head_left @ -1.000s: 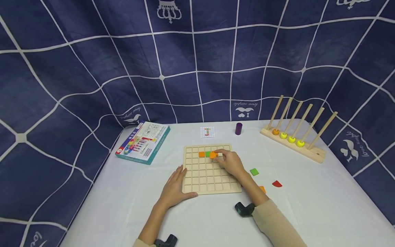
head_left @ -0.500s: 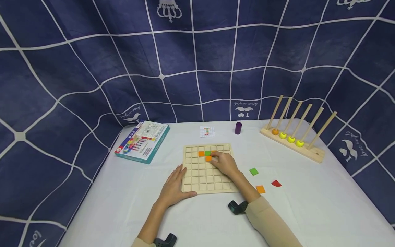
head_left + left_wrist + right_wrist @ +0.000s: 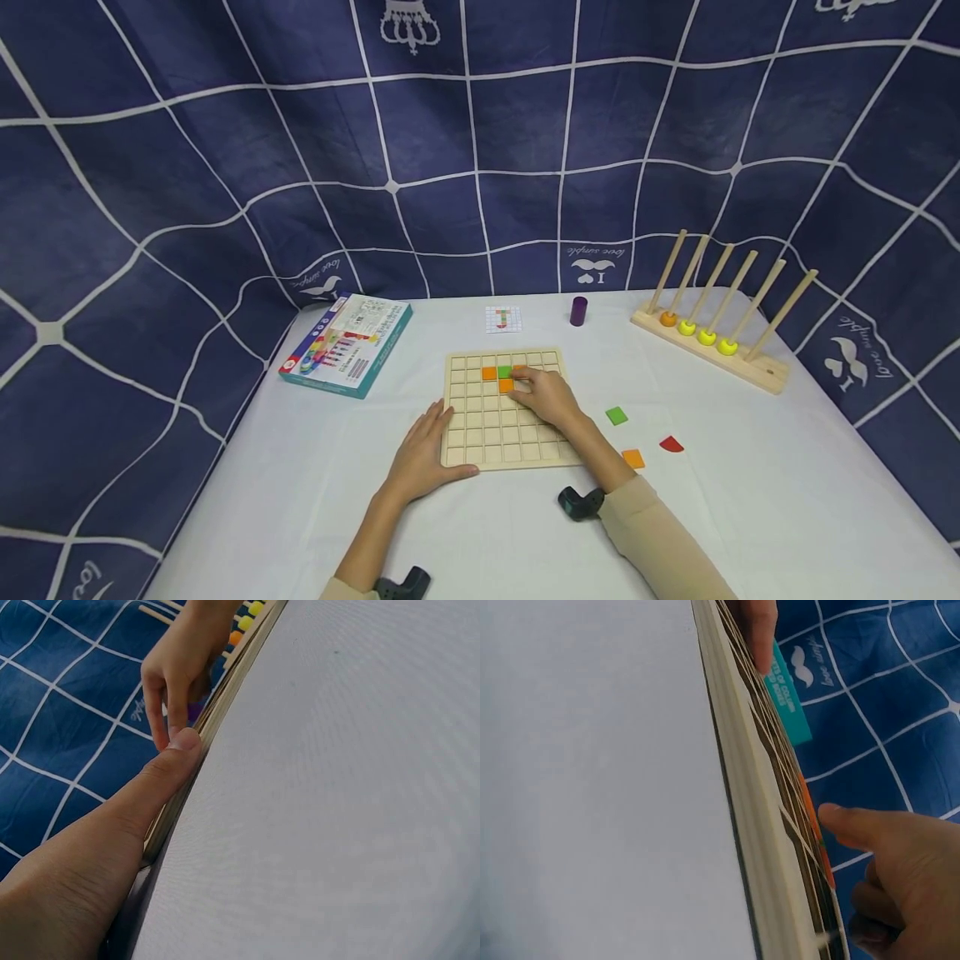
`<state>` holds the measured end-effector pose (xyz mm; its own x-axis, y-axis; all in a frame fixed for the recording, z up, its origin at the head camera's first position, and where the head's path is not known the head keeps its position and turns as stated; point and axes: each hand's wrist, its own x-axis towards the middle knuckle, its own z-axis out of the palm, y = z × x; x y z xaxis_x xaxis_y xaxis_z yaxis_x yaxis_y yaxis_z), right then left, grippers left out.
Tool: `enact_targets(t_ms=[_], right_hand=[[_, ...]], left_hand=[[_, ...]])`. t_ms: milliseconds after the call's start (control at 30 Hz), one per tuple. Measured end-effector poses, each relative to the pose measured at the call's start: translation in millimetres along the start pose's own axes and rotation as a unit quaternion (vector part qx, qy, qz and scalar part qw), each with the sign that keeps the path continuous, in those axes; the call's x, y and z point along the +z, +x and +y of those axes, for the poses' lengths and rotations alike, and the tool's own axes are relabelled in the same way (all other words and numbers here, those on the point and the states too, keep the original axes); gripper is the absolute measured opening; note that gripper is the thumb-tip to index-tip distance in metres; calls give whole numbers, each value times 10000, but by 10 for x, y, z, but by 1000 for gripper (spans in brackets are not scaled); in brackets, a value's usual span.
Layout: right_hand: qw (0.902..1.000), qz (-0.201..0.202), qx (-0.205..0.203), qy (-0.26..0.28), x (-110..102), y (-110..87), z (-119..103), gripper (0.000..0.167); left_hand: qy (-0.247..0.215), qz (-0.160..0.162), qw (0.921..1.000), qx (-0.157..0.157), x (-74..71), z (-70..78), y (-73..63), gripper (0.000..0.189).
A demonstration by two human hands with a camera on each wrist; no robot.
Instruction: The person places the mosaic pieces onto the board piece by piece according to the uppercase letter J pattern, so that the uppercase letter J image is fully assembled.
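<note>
A wooden grid board [image 3: 492, 435] lies on the table. My left hand [image 3: 422, 457] rests along its left side, fingers straight and thumb at the near edge; in the left wrist view the thumb [image 3: 161, 772] touches the rim. My right hand [image 3: 551, 398] is over the board, its thumb and index finger pinching the right side of an orange tile [image 3: 506, 386]. That tile sits just below a green tile [image 3: 505, 372]. Left of the green one lies another orange tile [image 3: 489, 373]; a third, on its right, is partly hidden by my fingers.
Right of the board lie a loose green tile [image 3: 617, 416], an orange tile [image 3: 633, 459] and a red quarter-round piece [image 3: 672, 444]. Behind it are a pattern card [image 3: 503, 319] and a purple cylinder [image 3: 578, 311]. A box [image 3: 348, 346] stands left, a peg rack [image 3: 708, 350] right.
My right hand has moved left and toward me, bringing the orange tile from over the upper row down into the square below the green tile. The left hand has stayed put.
</note>
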<state>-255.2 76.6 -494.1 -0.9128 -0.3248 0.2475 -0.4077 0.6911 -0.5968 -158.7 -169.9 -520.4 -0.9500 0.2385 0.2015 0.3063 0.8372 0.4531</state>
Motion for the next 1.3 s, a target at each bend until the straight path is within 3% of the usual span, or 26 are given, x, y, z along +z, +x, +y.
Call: enact_targets(t_ms=[300,533,733,967,1133,1300], right_hand=[[9984,75,-109,553,-368,-157,70,29],[9991,172,-182,343,-802,-364,256,29],[9998,123,56,153,-1087,-655,554,31],[9990,-288,288,183,-1162,-877,825,35],[9956,-718,577,183,-1154,-939,900,39],[9935,-845,755,-74,-1131,-978,938,37]], left_hand=[[-11,27,10000,71,-29,-14,-3,112],[-50,-43,10000,-8,-47,-27,5,113],[-86,-109,9999,33,-24,-3,18,114],[-93,-28,9999,28,-37,-7,6,113],[-102,76,9999,104,-33,-12,6,112],[-58,38,10000,-14,-6,-14,4,114]])
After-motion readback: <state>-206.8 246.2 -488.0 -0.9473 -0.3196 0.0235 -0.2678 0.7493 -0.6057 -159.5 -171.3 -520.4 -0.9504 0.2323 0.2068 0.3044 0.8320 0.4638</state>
